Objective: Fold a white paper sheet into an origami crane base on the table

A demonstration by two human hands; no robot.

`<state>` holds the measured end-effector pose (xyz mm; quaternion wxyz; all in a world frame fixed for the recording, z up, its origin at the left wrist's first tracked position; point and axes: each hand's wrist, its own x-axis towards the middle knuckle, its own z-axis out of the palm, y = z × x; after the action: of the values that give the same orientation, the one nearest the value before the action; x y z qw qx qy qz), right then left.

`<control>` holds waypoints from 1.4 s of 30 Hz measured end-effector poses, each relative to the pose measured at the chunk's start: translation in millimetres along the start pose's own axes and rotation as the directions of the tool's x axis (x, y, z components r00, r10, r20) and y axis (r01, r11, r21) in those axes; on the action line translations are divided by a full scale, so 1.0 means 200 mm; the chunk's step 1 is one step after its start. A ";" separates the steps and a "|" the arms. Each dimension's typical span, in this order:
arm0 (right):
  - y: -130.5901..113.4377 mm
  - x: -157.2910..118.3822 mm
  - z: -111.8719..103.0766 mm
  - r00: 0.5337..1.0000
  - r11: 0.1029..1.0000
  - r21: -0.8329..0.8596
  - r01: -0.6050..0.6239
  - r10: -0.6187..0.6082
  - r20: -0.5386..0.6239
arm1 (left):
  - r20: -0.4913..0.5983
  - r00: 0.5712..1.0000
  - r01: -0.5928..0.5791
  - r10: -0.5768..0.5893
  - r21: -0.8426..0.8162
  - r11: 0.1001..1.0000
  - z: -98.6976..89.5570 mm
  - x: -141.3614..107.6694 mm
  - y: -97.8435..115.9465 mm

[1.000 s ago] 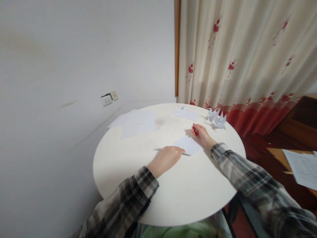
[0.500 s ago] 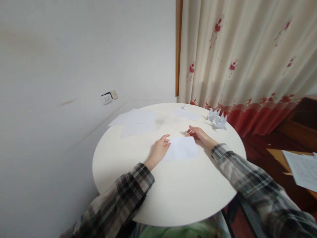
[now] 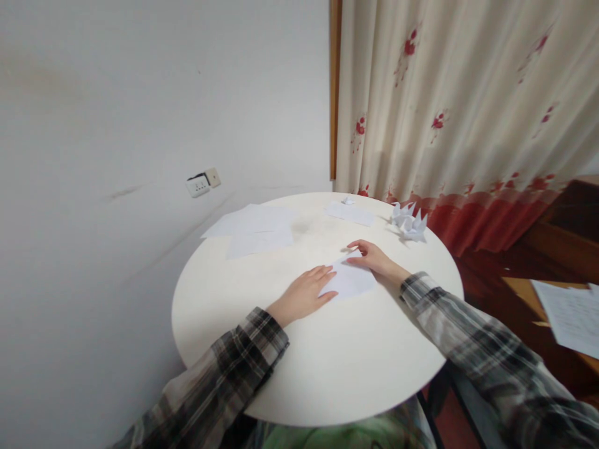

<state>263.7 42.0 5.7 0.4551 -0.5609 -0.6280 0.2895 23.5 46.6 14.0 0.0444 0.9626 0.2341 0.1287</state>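
On the round white table a small white sheet of paper lies in front of me. My left hand rests flat over its left side, fingers spread and thumb apart. At the far right corner, my right hand has the paper's edge between thumb and fingers. That corner looks slightly raised. The fingers under or behind the edge are partly hidden.
Larger white sheets lie at the back left. Farther back is another sheet with a small folded paper piece. Several folded paper cranes stand at the back right, near the curtain.
My left hand has moved from the sheet's far left corner down onto its left side and spread flat. My right hand has shifted slightly left and taken the far right corner.
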 end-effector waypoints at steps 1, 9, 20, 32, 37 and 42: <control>-0.01 -0.01 0.01 0.999 0.999 -0.035 -0.031 0.030 -0.010 | -0.003 1.000 0.009 -0.009 0.018 1.000 0.00 0.00 0.00; -0.05 -0.11 0.05 0.994 0.946 -0.319 0.053 -0.080 -0.070 | -0.057 0.998 0.036 -0.037 -0.005 0.999 0.04 0.01 -0.02; -0.14 -0.22 0.08 0.795 0.537 -0.600 0.592 -0.509 0.329 | -0.143 0.986 0.055 -0.080 -0.170 0.984 0.03 0.01 -0.08; -0.15 -0.28 0.06 0.681 0.436 -0.528 0.729 -0.539 0.495 | -0.076 0.996 0.049 -0.053 -0.059 0.997 0.05 0.01 -0.08; -0.16 -0.31 0.06 0.632 0.428 -0.465 0.775 -0.546 0.550 | -0.063 0.997 0.043 -0.043 0.000 0.999 0.06 0.01 -0.10; -0.16 -0.32 0.05 0.583 0.378 -0.445 0.812 -0.545 0.602 | -0.094 0.996 0.010 -0.001 0.091 0.996 0.05 0.02 -0.07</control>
<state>237.2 -24.1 13.0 0.1695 -0.3065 -0.9327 -0.0857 22.6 60.5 2.7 -0.0102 0.9559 0.2443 0.1627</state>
